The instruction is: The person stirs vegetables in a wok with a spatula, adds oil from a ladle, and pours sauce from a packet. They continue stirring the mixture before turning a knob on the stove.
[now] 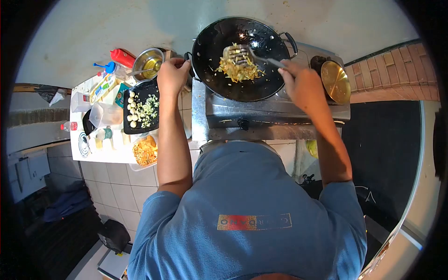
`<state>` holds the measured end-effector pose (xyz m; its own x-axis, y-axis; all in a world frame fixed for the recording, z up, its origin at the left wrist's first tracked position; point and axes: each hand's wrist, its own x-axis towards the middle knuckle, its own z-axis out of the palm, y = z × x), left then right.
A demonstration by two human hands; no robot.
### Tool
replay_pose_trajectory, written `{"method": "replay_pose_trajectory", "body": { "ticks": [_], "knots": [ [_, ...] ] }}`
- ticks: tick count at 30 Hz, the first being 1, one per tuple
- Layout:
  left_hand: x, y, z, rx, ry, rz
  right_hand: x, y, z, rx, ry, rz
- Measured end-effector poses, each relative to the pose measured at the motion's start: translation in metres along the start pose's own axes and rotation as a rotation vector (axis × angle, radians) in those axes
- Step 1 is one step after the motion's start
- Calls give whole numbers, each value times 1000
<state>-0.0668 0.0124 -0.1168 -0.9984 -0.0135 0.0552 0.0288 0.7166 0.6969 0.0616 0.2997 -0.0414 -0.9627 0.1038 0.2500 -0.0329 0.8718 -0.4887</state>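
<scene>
A black wok [208, 41] sits on the stove, and shredded, cooked food [238, 72] is heaped in its middle. My left hand [171, 75] is closed at the wok's left side, its thumb and fingers pinching the left handle [187, 59]. In my right hand [302, 85] is the grey handle of a slotted spatula [241, 52]. The spatula's head rests over the food, with some shreds showing around and through its slots. The wok's right handle [290, 44] stands free, above my right hand.
The steel stove [275, 112] has a knob [243, 124] in front. To the left, a white table [112, 156] holds a black tray [136, 129] of chopped greens and pale balls, an oil bowl [149, 59], a red squeeze bottle [122, 58] and containers. A golden lid [336, 82] stands right.
</scene>
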Motion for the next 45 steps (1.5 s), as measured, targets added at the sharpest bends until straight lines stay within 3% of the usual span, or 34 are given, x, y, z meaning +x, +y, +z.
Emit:
{"method": "replay_pose_trajectory", "body": {
  "ticks": [3,7,9,13,17,20,25,34,38,40,45],
  "knots": [
    [1,-1,-1,-10,-18,-3,-9,15,33,-198,18,-126],
    [0,-1,-1,-8,-18,-11,-3,11,19,-216,67,-92],
    [0,-1,-2,4,-29,-18,-7,3,9,-75,92,-70],
    [1,0,-1,28,-26,-8,-19,14,44,-110,37,-101],
    [1,0,-1,16,-27,-1,-6,9,23,-176,58,-62],
    [3,-1,-2,3,-34,1,-5,9,6,-140,190,-65],
    [1,0,-1,27,-21,1,-8,25,34,-198,6,-40],
    [3,-4,2,-4,-34,-17,22,21,0,-292,124,72],
    [3,-3,2,-4,-32,-16,46,54,29,-404,14,129],
    [3,-5,3,-1,-29,-5,53,65,41,-142,-197,106],
    [1,-1,1,-6,-12,0,29,38,11,92,-164,83]
  ]
}}
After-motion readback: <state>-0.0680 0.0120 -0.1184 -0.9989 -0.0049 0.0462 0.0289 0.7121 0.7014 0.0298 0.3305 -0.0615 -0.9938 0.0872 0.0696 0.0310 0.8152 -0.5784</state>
